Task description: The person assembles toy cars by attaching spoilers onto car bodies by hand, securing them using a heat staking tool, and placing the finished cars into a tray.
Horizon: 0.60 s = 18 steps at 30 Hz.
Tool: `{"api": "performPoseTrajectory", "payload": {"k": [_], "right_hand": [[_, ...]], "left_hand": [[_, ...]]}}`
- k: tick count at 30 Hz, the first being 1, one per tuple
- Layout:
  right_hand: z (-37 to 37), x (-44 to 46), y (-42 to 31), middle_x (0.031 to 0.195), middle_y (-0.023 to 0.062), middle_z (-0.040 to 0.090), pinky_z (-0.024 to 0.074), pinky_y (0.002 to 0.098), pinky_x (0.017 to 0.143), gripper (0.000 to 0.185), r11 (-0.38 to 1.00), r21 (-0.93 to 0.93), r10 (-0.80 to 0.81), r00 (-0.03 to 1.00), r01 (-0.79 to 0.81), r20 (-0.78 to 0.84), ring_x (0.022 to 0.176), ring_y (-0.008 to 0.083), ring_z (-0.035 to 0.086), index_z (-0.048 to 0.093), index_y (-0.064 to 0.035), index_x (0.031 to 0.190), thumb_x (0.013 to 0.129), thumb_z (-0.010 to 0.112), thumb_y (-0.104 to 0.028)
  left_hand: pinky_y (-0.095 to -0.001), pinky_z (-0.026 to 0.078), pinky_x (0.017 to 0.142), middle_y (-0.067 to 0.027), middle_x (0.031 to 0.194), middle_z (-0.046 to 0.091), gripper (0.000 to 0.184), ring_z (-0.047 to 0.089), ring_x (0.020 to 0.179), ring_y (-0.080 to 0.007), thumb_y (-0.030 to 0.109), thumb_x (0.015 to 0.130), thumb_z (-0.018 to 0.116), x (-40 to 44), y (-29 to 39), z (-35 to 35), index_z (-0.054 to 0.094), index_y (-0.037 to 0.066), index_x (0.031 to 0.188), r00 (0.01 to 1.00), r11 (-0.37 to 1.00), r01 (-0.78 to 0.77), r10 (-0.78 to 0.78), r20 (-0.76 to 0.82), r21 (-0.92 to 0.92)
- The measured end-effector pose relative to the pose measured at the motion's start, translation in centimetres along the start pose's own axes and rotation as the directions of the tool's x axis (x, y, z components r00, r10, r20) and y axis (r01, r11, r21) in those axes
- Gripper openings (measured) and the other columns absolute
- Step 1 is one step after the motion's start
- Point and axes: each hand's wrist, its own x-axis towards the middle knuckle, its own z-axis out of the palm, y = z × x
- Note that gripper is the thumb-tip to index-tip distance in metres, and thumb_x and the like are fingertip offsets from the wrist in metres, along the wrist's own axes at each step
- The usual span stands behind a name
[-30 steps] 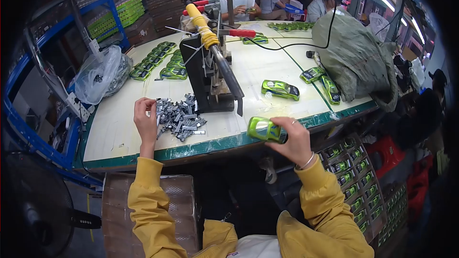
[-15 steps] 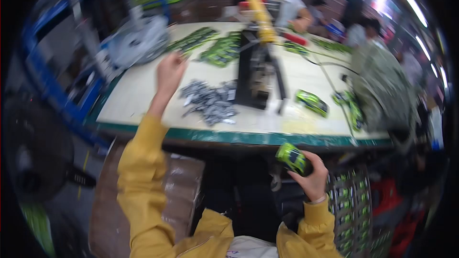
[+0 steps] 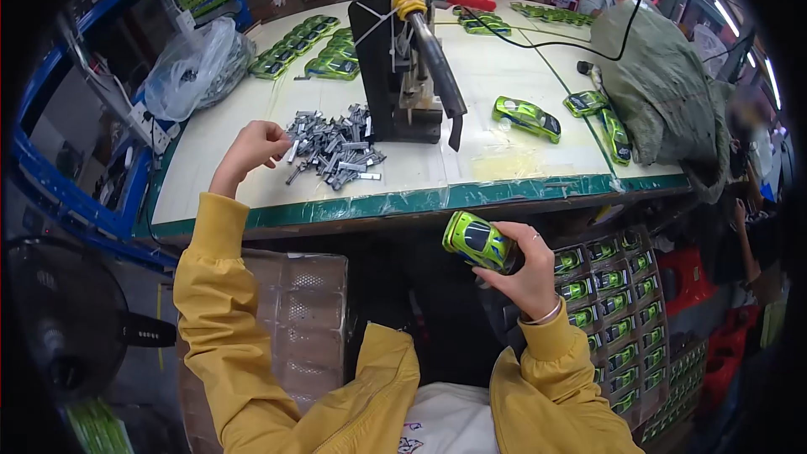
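My right hand is closed round a green toy car body with dark windows, held tilted in front of the table's near edge. My left hand is over the table, its thumb and fingers pinched together at the left side of a heap of small grey plastic parts. Whatever those fingertips hold is too small to make out. Just behind the heap stands a black hand press with a lever and yellow wrapping. Another green car body lies on the table right of the press.
Rows of green car bodies lie at the back left, near a clear plastic bag. A green cloth covers the right side beside two more car bodies. Trays of cars stand at lower right. People sit across the table.
My left hand has come down and nearer, from beyond the heap of grey parts to its left side. My right hand has moved slightly left and up, still holding the car body. The view has shifted.
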Motion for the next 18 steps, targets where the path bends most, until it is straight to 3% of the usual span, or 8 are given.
{"api": "performPoseTrajectory", "payload": {"k": [2, 6, 7, 9, 11, 14, 17, 18], "right_hand": [[0.4, 0.2, -0.3, 0.087, 0.009, 0.059, 0.046, 0.0311, 0.068, 0.047, 1.0, 0.006, -0.024, 1.0, 0.024, 0.0, 0.077, 0.0249, 0.056, 0.056, -0.0053, 0.092, 0.05, 0.076, -0.011], [0.7, 0.7, -0.4, 0.087, 0.0095, 0.059, 0.0462, 0.0313, 0.068, 0.048, 0.996, -0.011, -0.084, 0.996, 0.083, -0.009, 0.077, 0.0255, 0.056, 0.056, -0.0056, 0.093, 0.05, 0.076, -0.015], [0.2, 1.3, -0.9, 0.088, 0.0092, 0.059, 0.046, 0.0312, 0.068, 0.047, 0.995, -0.031, -0.098, 0.995, 0.098, -0.002, 0.078, 0.0253, 0.056, 0.056, -0.0059, 0.093, 0.051, 0.076, -0.016], [-0.9, 2.1, -1.0, 0.089, 0.0086, 0.058, 0.046, 0.0314, 0.069, 0.048, 0.988, -0.097, -0.123, 0.992, 0.12, -0.032, 0.079, 0.0248, 0.056, 0.056, -0.0066, 0.093, 0.051, 0.075, -0.016], [-2.8, 2.9, -0.2, 0.089, 0.008, 0.058, 0.0461, 0.0316, 0.07, 0.048, 0.979, -0.172, -0.123, 0.991, 0.112, -0.053, 0.08, 0.0248, 0.056, 0.056, -0.0075, 0.094, 0.051, 0.075, -0.016], [-4.8, 4.2, 2.4, 0.089, 0.0077, 0.059, 0.0453, 0.0323, 0.071, 0.047, 0.947, -0.304, -0.129, 0.989, 0.103, -0.065, 0.081, 0.025, 0.056, 0.057, -0.0081, 0.094, 0.051, 0.074, -0.016], [-6.2, 7.8, 5.1, 0.087, 0.0072, 0.059, 0.0446, 0.0338, 0.068, 0.047, 0.916, -0.342, -0.194, 0.978, 0.208, 0.077, 0.079, 0.0248, 0.056, 0.057, -0.0086, 0.095, 0.052, 0.074, -0.019], [-6.3, 8.7, 5.9, 0.086, 0.0076, 0.059, 0.0448, 0.0334, 0.068, 0.046, 0.929, -0.361, -0.047, 0.994, 0.08, 0.1, 0.079, 0.0253, 0.056, 0.057, -0.0093, 0.094, 0.054, 0.074, -0.023]], "left_hand": [[-0.0239, 0.046, 0.049, -0.0031, 0.065, 0.054, 0.012, 0.053, 0.057, -0.0114, 0.01, 0.072, 0.056, -0.1, 0.6, -0.6, 0.057, 0.0, 0.077, 0.999, 1.0, -0.026, 0.026, -0.023, 0.001], [-0.0245, 0.046, 0.045, -0.0059, 0.062, 0.057, 0.013, 0.055, 0.053, -0.0119, 0.013, 0.071, 0.056, 3.6, 2.3, -4.4, 0.059, 0.0, 0.073, 0.866, 0.961, -0.241, 0.276, -0.417, 0.135], [-0.0245, 0.046, 0.045, -0.0059, 0.062, 0.057, 0.013, 0.055, 0.053, -0.0119, 0.013, 0.071, 0.056, 5.4, 1.7, -5.6, 0.059, 0.0, 0.073, 0.872, 0.959, -0.253, 0.284, -0.399, 0.131], [-0.0244, 0.045, 0.044, -0.0047, 0.059, 0.057, 0.012, 0.054, 0.052, -0.0109, 0.013, 0.069, 0.056, 7.5, 0.4, -6.6, 0.059, 0.001, 0.071, 0.923, 0.765, 0.2, 0.061, -0.379, 0.612], [-0.0242, 0.044, 0.043, -0.0036, 0.058, 0.056, 0.011, 0.054, 0.051, -0.0099, 0.013, 0.069, 0.056, 5.7, -0.5, -4.2, 0.058, 0.002, 0.07, 0.975, 0.98, -0.033, 0.076, -0.21, 0.197], [-0.0228, 0.042, 0.043, -0.0028, 0.057, 0.055, 0.011, 0.053, 0.051, -0.0091, 0.012, 0.07, 0.056, 2.2, -0.6, -0.8, 0.057, 0.001, 0.069, 0.967, 0.988, -0.101, 0.126, -0.222, 0.119], [-0.0218, 0.043, 0.046, -0.0024, 0.063, 0.056, 0.01, 0.053, 0.057, -0.0083, 0.011, 0.073, 0.056, 0.3, -0.8, 1.1, 0.057, 0.001, 0.074, 0.974, 0.998, -0.063, 0.064, -0.217, 0.009], [-0.0213, 0.043, 0.048, -0.0022, 0.066, 0.056, 0.01, 0.053, 0.059, -0.008, 0.011, 0.073, 0.056, 0.1, -1.0, 1.4, 0.057, 0.002, 0.076, 0.974, 0.995, -0.058, 0.039, -0.224, -0.082]]}}
